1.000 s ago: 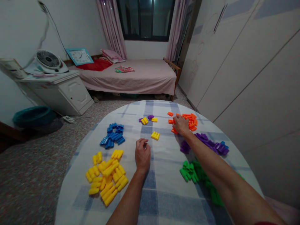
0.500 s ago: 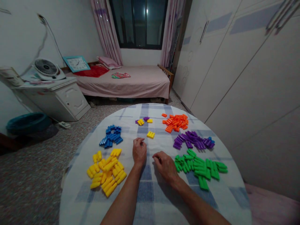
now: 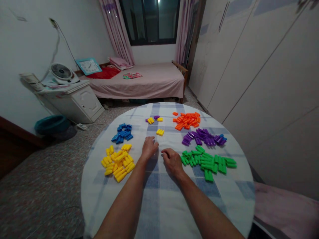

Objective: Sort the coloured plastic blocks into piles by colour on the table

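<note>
My left hand is over the middle of the table, fingers apart and holding nothing that I can see. Close beside it, my right hand rests on the cloth with its fingers curled in; no piece shows in it. Just beyond both hands lies a yellow plastic piece of joined tubes. To the left are a heap of yellow plastic pieces and a heap of blue ones. Green pieces lie right of my right hand, with purple pieces and orange pieces behind them.
A round table with a checked cloth bears everything. At its far side sit a few yellow and purple pieces. Beyond stand a bed, a white cabinet with a fan, a teal bin and a tall wardrobe.
The camera view has shifted, so the table sits higher in the picture. My left hand's fingers have spread, and it has come slightly nearer my right hand, which stays curled. The heaps look the same.
</note>
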`<state>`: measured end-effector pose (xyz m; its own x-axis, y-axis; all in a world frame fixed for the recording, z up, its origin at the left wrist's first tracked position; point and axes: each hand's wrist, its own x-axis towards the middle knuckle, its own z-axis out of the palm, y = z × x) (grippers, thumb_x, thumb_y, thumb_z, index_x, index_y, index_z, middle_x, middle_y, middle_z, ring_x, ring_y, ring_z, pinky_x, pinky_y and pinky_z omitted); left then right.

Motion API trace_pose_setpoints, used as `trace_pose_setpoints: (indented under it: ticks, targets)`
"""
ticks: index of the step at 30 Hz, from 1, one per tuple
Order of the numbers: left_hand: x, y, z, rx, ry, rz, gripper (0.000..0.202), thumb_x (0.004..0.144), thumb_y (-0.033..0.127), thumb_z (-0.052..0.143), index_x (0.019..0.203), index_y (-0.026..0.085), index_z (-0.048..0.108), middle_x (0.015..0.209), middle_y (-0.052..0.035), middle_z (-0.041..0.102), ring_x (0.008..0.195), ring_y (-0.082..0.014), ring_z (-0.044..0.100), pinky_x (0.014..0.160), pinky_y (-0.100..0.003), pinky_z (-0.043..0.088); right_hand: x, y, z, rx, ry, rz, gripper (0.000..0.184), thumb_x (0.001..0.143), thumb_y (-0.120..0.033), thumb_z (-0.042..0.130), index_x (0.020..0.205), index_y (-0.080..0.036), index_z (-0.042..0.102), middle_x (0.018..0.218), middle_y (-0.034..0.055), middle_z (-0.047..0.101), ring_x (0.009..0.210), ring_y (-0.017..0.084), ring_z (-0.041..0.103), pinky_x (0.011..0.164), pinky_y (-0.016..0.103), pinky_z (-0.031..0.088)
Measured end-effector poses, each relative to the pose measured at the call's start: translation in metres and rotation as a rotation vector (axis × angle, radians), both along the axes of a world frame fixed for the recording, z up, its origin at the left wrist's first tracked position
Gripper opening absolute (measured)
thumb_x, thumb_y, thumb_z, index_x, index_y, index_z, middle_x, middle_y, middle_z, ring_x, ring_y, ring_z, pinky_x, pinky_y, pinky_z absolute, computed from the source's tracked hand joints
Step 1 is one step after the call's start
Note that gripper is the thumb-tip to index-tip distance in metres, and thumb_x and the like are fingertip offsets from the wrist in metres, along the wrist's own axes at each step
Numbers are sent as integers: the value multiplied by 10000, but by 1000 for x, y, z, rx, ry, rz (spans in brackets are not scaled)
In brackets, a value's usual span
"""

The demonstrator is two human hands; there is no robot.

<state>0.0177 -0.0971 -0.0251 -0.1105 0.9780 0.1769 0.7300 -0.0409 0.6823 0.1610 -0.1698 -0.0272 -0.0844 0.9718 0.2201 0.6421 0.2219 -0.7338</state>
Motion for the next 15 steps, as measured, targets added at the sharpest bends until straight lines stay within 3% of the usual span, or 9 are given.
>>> trace_pose_setpoints:
  ticks: [3,8,11,15]
  targets:
    - [3,7,25,-79,61,-9,430,744,291,619,1142,130,596,1159,-152,608,1104,-254,577,988,-363,421,1,1,-2,-9,-6,15,249,887,-190,448,944,-204,690,965,31,699,917,160,631,851,250,439]
    - [7,39,58,22,153,115,466,816,309,560,1244,125,539,1326,-184,504,1203,-281,514,1010,-378,402,1,2,-6,-11,32,25,236,881,-199,461,942,-213,688,962,30,698,905,166,636,842,261,442]
    - [8,66,57,24,253,156,456,836,278,549,1266,127,522,1434,-209,392,1284,-322,442,1023,-422,389,1,2,-7,4,54,20,239,873,-197,456,934,-220,686,945,30,698,887,174,640,816,271,448]
    - [8,99,37,-9,359,85,501,862,369,537,1311,153,491,1504,-204,304,1395,-353,276,1075,-480,316,0,1,-8,7,75,14,235,873,-211,452,911,-247,681,917,22,697,857,181,645,787,281,452]
